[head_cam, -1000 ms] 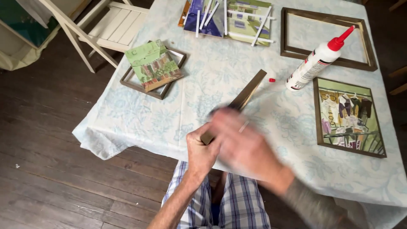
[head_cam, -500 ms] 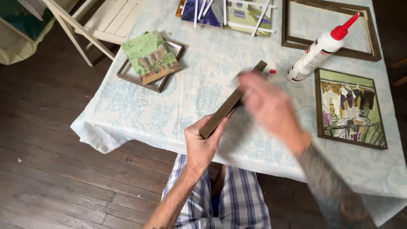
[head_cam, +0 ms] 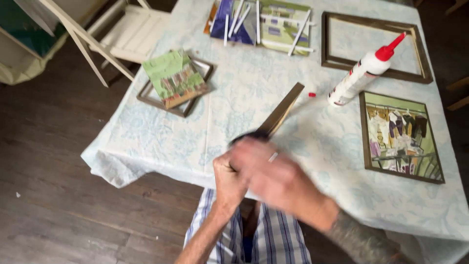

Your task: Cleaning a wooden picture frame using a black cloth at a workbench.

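A long dark wooden strip (head_cam: 286,110) slants over the table's front edge, with its far end near the glue bottle (head_cam: 359,78). My left hand (head_cam: 228,181) is closed round the strip's near end. Blurred with motion, my right hand (head_cam: 273,178) lies over the same end, just right of the left hand. A dark patch shows at its fingertips, and I cannot tell what it is. There is a ring on one finger. The near part of the strip is hidden under both hands.
The table has a pale blue patterned cloth (head_cam: 234,98). On it lie a small red cap (head_cam: 311,94), a framed collage (head_cam: 400,137) at right, an empty frame (head_cam: 327,39) behind, a green picture on a small frame (head_cam: 173,80), and pictures with white sticks (head_cam: 264,22). A white chair (head_cam: 122,29) stands at left.
My right hand went out along the strip toward its far end, then came back to the near end. My left hand kept its hold.
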